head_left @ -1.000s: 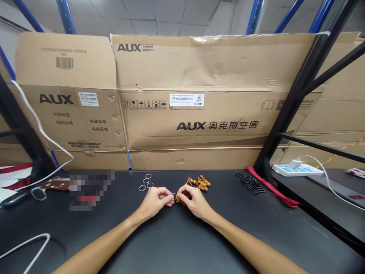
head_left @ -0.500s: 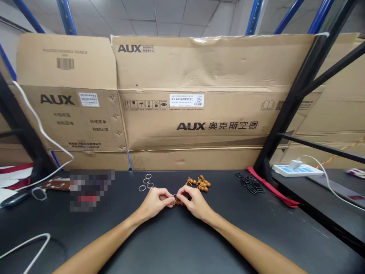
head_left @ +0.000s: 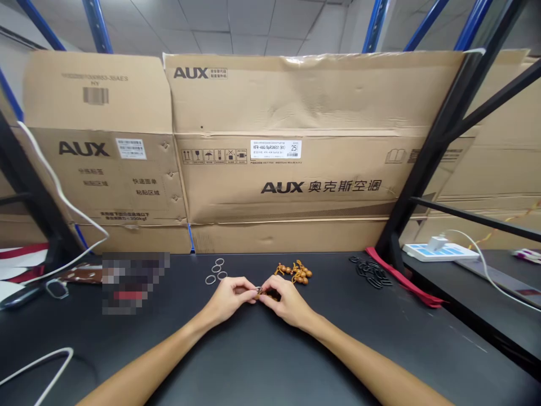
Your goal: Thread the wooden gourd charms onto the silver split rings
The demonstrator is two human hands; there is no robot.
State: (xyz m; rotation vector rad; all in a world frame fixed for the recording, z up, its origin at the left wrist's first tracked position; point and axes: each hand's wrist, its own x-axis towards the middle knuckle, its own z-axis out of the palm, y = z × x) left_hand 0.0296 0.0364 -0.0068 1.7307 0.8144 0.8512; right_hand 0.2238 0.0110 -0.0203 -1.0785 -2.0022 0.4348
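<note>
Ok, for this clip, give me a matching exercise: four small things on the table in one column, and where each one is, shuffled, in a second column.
Things:
1. small metal ring
2. silver-coloured rings
3. brown gourd-shaped beads
4. black rings

Places:
A. Just beyond the left hand
B. Beside the red strip
C. Pinched between the left hand and the right hand
D. Just beyond the right hand

Pairs: 1-C, 2-A, 3-D, 4-B
</note>
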